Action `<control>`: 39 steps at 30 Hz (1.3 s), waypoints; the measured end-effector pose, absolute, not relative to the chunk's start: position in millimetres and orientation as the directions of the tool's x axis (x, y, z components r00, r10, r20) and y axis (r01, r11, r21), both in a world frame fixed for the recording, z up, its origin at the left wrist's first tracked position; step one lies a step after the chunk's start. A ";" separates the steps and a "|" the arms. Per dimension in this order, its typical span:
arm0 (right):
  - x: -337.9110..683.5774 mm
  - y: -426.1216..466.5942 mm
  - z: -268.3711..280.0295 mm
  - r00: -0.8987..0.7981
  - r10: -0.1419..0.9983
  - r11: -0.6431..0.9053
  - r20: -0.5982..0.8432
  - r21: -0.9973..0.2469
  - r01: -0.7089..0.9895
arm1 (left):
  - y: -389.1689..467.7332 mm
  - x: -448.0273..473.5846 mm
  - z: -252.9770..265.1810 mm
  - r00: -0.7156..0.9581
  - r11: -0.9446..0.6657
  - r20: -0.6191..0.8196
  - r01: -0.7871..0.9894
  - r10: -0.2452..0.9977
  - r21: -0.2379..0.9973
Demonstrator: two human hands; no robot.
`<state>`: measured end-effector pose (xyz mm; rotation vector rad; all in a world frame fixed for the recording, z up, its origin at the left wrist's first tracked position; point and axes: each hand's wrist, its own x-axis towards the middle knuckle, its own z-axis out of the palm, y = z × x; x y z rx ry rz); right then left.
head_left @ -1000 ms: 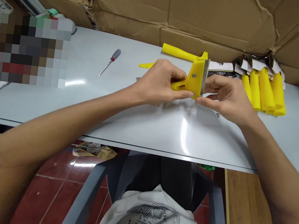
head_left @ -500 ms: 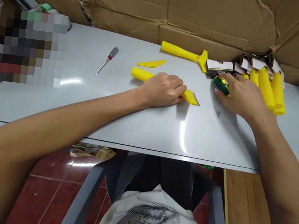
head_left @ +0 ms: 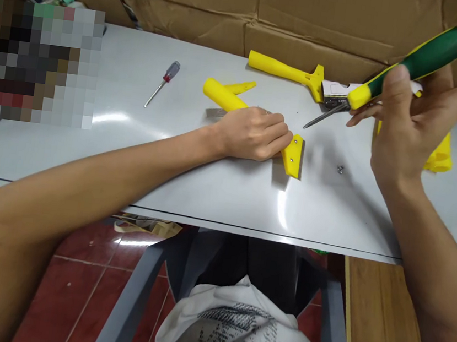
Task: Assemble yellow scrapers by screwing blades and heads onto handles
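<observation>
My left hand (head_left: pixel 253 134) is wrapped round the handle of a yellow scraper (head_left: pixel 293 156), whose head with two small screws points right. Raised above the table, my right hand (head_left: pixel 418 119) grips a green and yellow screwdriver (head_left: pixel 434 55); its shaft slants down left, the tip apart from the scraper. Small metal screws (head_left: pixel 340 169) lie between the hands. Behind the scraper handle is a flat yellow piece (head_left: pixel 245 87), partly covered. A flat metal strip (head_left: pixel 214 113) shows beside my left hand.
A smaller screwdriver (head_left: pixel 171 71) lies at left on the white table (head_left: pixel 193 189). Another yellow scraper (head_left: pixel 280 68) rests at the back, by a box (head_left: pixel 336 90). More yellow handles (head_left: pixel 442 155) are partly hidden behind my right hand. Cardboard (head_left: pixel 314 15) lines the back.
My right hand has lifted the screwdriver off the table, up and to the right, its shaft now showing. In my left hand the scraper has turned, so its head faces up with both screws visible.
</observation>
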<state>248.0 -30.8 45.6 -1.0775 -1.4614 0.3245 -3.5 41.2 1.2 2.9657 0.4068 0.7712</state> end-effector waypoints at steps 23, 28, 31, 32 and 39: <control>232.3 -41.7 42.2 0.141 0.657 0.612 0.741 -0.633 0.475 | 38.5 -2.7 4.9 0.843 -0.964 0.467 0.218 0.266 0.156; 233.9 -42.4 37.1 0.108 0.693 0.558 0.713 -0.625 0.546 | 38.9 -2.2 4.5 0.867 -0.958 0.408 0.251 0.286 0.137; 234.1 -41.6 37.5 0.109 0.702 0.533 0.704 -0.620 0.575 | 38.9 -2.2 4.0 0.876 -0.961 0.396 0.256 0.275 0.101; 234.4 -40.7 38.5 0.106 0.710 0.533 0.696 -0.630 0.565 | 38.9 -2.3 3.8 0.872 -0.960 0.402 0.255 0.279 0.113; 245.0 -25.3 42.2 -0.033 0.697 0.700 0.716 -0.670 0.249 | 38.4 -3.6 1.8 0.913 -0.955 0.391 0.213 0.118 -0.209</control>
